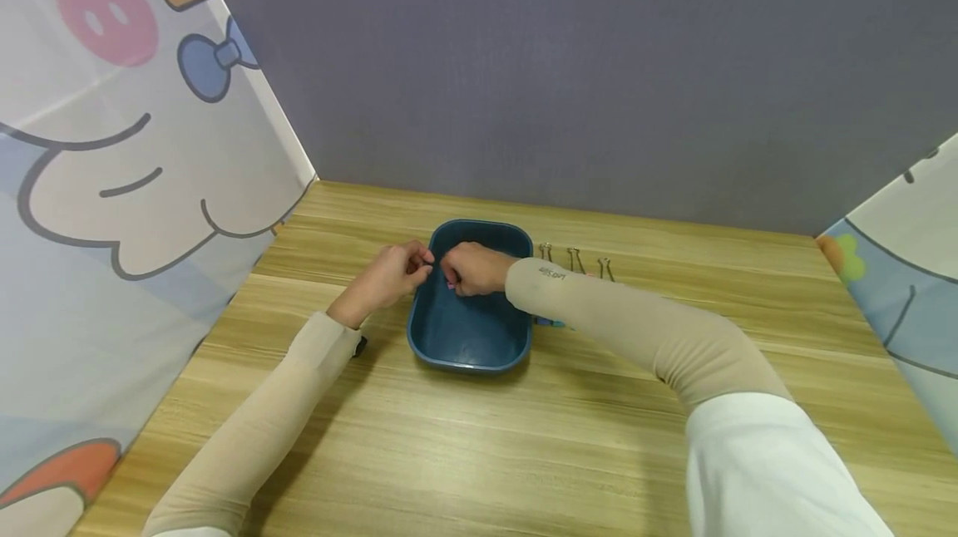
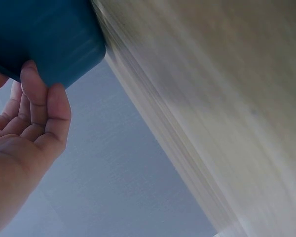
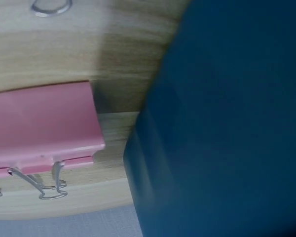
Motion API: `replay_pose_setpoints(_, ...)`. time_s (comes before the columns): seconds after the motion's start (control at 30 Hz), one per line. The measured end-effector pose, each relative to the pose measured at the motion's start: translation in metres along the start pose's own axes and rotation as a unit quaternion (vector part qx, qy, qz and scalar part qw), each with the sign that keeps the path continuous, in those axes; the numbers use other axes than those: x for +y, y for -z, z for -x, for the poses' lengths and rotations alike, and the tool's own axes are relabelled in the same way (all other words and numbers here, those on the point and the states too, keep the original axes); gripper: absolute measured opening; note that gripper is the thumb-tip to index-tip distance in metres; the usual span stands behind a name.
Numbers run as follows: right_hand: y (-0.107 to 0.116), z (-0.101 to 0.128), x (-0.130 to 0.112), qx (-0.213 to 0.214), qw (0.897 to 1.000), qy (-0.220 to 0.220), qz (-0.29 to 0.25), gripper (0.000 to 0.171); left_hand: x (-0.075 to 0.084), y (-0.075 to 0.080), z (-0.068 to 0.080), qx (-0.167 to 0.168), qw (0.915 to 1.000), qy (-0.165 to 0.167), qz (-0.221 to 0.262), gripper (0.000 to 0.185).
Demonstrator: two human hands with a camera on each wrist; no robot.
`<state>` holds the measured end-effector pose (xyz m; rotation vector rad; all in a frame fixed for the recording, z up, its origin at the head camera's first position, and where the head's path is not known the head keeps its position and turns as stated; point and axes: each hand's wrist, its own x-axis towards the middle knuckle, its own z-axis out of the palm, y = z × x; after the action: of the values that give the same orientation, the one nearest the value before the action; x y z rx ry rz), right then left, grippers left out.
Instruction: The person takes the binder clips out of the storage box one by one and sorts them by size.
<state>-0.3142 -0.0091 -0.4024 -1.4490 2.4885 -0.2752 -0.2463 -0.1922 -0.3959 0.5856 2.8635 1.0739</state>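
The head view shows both hands meeting over the far end of a dark blue, round-cornered plastic tray (image 1: 470, 337) on the wood-grain bench (image 1: 569, 445). The left hand (image 1: 387, 275) curls its fingers at the tray's left rim; the right hand (image 1: 475, 268) is curled above the tray, a small pink thing showing at its fingertips, too small to tell what. Only the right wrist view reveals a pink binder clip (image 3: 42, 126) with wire handles lying on the bench just beside the tray's wall. The left wrist view shows the fingers (image 2: 37, 98) touching the tray's smooth outer corner.
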Motion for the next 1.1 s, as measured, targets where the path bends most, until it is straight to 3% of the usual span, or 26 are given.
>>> replay_pose_setpoints(0.5,0.004,0.019,0.004,0.025,1.0,0.015,0.011,0.016,0.004,-0.002,0.001,-0.001,1.0,0.007,-0.005,0.015)
replay_pose_setpoints(1.1,0.021,0.073,-0.007,0.105,0.991,0.077,0.036,0.01,0.001,-0.003,0.001,0.008,0.9999,-0.001,0.006,0.014)
